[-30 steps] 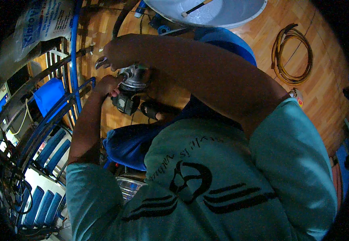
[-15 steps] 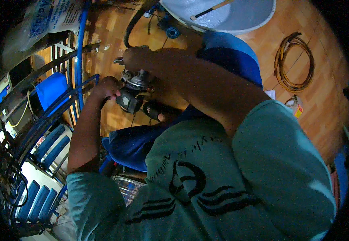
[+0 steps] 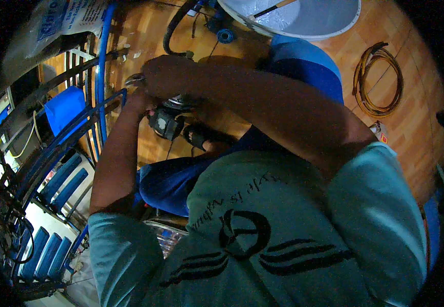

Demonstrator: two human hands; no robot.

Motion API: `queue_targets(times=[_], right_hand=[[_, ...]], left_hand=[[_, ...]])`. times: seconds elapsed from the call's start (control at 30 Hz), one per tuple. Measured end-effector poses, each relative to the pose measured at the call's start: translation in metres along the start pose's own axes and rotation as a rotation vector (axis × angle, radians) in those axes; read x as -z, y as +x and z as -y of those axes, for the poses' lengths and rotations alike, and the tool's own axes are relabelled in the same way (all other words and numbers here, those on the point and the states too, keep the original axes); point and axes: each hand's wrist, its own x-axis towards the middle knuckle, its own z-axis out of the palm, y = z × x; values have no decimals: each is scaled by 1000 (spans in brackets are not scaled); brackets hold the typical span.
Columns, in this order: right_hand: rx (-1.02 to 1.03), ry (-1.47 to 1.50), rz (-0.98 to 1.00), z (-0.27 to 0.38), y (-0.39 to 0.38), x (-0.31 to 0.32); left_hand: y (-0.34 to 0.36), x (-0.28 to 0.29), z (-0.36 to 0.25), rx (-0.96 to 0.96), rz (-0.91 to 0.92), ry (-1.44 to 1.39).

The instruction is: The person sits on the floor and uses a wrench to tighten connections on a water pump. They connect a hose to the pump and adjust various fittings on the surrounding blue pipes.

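Observation:
Low over the floor, a metal assembly with a dark blocky body (image 3: 165,126) and a shiny round part (image 3: 180,102) sits below my hands. My left hand (image 3: 139,105) has its fingers curled against the assembly's near-left side, partly covered by my right hand. Reaching across from the right, my right hand (image 3: 165,74) is closed above the round part. A silver-ended hand tool (image 3: 135,79) sticks out past its left side; I cannot make out its kind. Much of the assembly is hidden beneath my right hand and wrist.
A blue metal rail (image 3: 102,77) and dark curved bars stand close on the left. A thick dark hose (image 3: 169,36) runs ahead of my hands. A large white tub (image 3: 329,23) holds a wooden-handled tool. A coiled orange-brown hose (image 3: 378,79) lies on the right.
My right hand has shifted left and toward me, now overlapping my left hand and covering more of the assembly. The silver tool end has moved left with it.

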Motion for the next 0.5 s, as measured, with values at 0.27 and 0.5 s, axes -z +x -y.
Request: queue_targets(times=[0.27, 0.5], right_hand=[[126, 18, -61, -1, -1, 22], [173, 21, -80, -4, 4, 30]], left_hand=[[-13, 3, -23, 12, -165, 216], [2, 1, -4, -17, -7, 60]])
